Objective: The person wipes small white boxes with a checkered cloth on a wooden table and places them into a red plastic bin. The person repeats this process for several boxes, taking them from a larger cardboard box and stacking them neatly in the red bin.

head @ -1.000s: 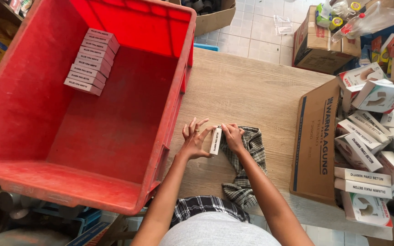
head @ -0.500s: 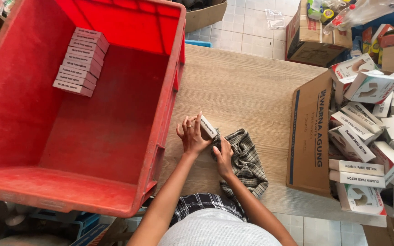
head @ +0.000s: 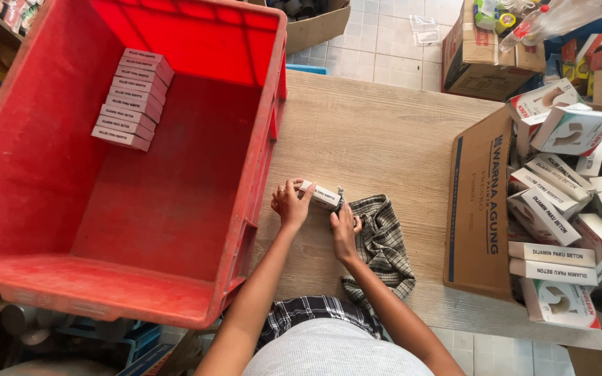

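Small white box [head: 320, 194] clamped endwise between left hand [head: 288, 206] and right hand [head: 343, 226], both grips closed on it, above worktop [head: 377, 132]; checked cloth [head: 384, 244] at 4 o'clock. Best held level, ends squared.

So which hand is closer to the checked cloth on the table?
Right. The right hand rests at the checked cloth's left edge, gripping one end of the small white box. The left hand holds the box's other end, nearer the red crate.
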